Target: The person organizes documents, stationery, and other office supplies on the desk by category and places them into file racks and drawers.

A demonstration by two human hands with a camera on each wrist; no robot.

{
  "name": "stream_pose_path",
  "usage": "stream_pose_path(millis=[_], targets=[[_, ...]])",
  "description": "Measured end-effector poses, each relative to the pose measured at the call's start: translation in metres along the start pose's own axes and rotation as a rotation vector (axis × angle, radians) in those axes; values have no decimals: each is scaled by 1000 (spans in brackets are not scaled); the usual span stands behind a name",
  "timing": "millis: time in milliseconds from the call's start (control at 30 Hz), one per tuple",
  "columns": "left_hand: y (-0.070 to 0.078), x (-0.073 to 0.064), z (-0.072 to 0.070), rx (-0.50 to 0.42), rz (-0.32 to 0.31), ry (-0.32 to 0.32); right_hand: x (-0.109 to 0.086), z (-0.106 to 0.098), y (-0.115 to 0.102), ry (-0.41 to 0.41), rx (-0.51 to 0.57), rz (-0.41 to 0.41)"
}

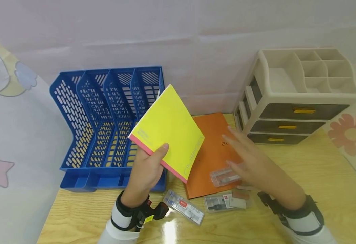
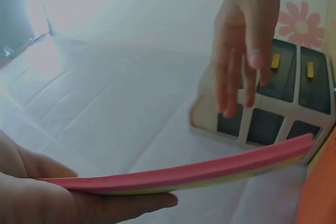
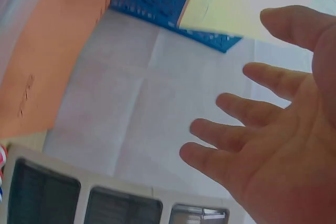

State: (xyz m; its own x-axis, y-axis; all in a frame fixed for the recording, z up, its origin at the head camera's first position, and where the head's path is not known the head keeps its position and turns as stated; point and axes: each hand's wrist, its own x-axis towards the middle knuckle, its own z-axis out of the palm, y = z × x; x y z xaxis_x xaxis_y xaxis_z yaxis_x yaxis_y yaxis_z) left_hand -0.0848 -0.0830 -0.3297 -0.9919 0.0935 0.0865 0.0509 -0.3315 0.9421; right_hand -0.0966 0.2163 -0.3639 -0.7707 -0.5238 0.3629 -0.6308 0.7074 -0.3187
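Note:
A yellow notebook (image 1: pixel 173 134) with a pink spine is tilted up in front of the blue file rack (image 1: pixel 104 118). My left hand (image 1: pixel 145 173) grips it by the spine edge, thumb on the yellow cover and fingers behind. In the left wrist view the pink spine (image 2: pixel 199 170) runs between thumb and fingers. My right hand (image 1: pixel 252 161) holds nothing, its fingers spread above an orange folder (image 1: pixel 208 152) and a clear plastic case (image 1: pixel 223 176). The right wrist view shows that palm (image 3: pixel 283 145) with its fingers apart, near the notebook's corner.
At the back right stands a beige drawer unit (image 1: pixel 296 98) with yellow handles and compartments on top. Along the front lie a clear case with a label (image 1: pixel 184 206) and a case (image 1: pixel 217 203) beside erasers (image 1: pixel 238 200). A cloth-covered wall (image 1: pixel 178 44) rises behind.

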Motion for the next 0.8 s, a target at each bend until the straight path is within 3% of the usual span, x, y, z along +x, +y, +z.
stream_pose_path(millis=[167,300,400,500,667,800], targets=[[13,-4,-13,96,-6,-116,0,-3,9,-2,-24,0],[28,-11,-27,231,-77,-190,-2,-4,15,-38,-53,39],[42,-18,-37,331,-153,-199,-2,-5,20,-65,-55,61],[54,-24,-46,373,-182,-197,-2,-6,23,-80,-42,81],[64,-29,-61,411,-133,-194,-1,-10,26,-93,-7,103],[68,-28,-74,388,-114,-202,0,-12,28,-119,-3,122]])
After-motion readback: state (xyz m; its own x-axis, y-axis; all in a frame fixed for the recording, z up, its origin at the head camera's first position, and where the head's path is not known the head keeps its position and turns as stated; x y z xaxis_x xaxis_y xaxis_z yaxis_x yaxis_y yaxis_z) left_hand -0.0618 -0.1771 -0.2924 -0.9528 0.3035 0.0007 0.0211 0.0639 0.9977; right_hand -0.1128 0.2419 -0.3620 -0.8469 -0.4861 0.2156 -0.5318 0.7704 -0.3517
